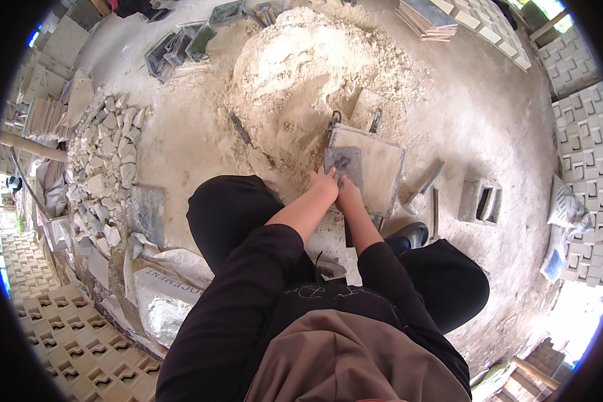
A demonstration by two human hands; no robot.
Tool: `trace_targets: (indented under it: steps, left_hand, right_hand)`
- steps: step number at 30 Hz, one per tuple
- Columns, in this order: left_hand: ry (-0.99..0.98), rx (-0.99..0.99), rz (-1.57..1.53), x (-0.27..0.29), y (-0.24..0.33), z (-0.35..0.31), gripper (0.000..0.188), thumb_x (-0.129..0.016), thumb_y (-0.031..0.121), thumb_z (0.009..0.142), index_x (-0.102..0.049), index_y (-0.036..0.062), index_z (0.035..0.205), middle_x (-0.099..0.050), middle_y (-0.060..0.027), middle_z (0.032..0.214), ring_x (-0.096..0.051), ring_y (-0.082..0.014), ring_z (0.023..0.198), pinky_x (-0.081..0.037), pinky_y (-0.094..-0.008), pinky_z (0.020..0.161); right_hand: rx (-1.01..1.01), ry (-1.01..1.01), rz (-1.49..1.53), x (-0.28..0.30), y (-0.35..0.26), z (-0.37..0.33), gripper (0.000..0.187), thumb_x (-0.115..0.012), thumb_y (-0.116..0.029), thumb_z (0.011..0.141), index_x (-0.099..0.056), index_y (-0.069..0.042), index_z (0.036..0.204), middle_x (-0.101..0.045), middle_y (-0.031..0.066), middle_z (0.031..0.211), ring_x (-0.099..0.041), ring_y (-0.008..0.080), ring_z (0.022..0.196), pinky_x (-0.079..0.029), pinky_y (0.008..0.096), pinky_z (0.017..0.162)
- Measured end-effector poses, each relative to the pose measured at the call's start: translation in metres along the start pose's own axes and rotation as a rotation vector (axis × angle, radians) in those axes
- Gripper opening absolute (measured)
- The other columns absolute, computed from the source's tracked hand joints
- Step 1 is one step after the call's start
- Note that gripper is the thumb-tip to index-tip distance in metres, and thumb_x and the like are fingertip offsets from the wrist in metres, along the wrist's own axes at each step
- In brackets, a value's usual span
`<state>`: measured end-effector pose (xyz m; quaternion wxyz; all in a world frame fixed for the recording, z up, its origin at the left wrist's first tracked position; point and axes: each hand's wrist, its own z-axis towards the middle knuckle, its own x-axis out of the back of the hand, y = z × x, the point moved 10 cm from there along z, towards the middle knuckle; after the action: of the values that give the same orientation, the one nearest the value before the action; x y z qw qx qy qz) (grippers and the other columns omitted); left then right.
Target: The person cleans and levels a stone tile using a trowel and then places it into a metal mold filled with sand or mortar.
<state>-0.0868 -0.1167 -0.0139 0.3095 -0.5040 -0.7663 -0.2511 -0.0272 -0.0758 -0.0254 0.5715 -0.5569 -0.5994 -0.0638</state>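
Both hands meet at the near edge of a square metal mould lying flat on the dusty floor, just in front of the person's knees. The left hand and the right hand press side by side against a small grey flat plate that sits on the mould's near-left part — fingers pointed down onto it and bent; whether they grip its edge or only push on it cannot be told.

The mould is filled with pale mix and lies at the near foot of a large heap of pale sand-like mix. A slim trowel-like tool lies to the left of it on the heap's slope. Further left is a pile of broken pale rubble. To the right stands a hollow block — well apart from the hands.
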Motion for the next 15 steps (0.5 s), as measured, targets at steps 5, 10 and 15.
trace_targets:
  steps: [5,10,15]
  left_hand:
    - [0.171,0.041,0.001,0.009,-0.02,0.015,0.048,-0.037,0.021,0.088,-0.031,0.0184,0.136,-0.02,0.0019,0.145,-0.027,-0.0262,0.13,-0.034,-0.0518,0.093]
    - [0.136,0.056,-0.18,0.037,-0.034,0.02,0.051,-0.038,0.017,0.085,-0.031,0.0215,0.136,-0.019,0.0015,0.146,-0.023,-0.0252,0.132,-0.029,-0.0529,0.097]
    - [0.292,0.059,-0.358,0.058,-0.073,0.01,0.051,-0.042,0.013,0.083,-0.036,0.0237,0.133,-0.022,-0.0003,0.145,-0.023,-0.0252,0.132,-0.031,-0.0529,0.096]
  right_hand:
    - [-0.068,0.054,0.105,0.018,-0.023,0.014,0.05,-0.054,-0.026,0.078,-0.049,0.003,0.118,-0.055,0.0283,0.106,-0.053,0.0389,0.102,-0.043,0.0406,0.087]
    - [-0.13,0.07,0.101,0.04,-0.03,0.047,0.046,-0.054,-0.02,0.076,-0.051,0.002,0.116,-0.056,0.0265,0.106,-0.053,0.0376,0.102,-0.043,0.0396,0.088]
    - [-0.032,0.087,0.126,0.063,-0.035,0.042,0.04,-0.049,-0.015,0.077,-0.053,-0.002,0.115,-0.058,0.0254,0.101,-0.058,0.038,0.091,-0.046,0.0412,0.08]
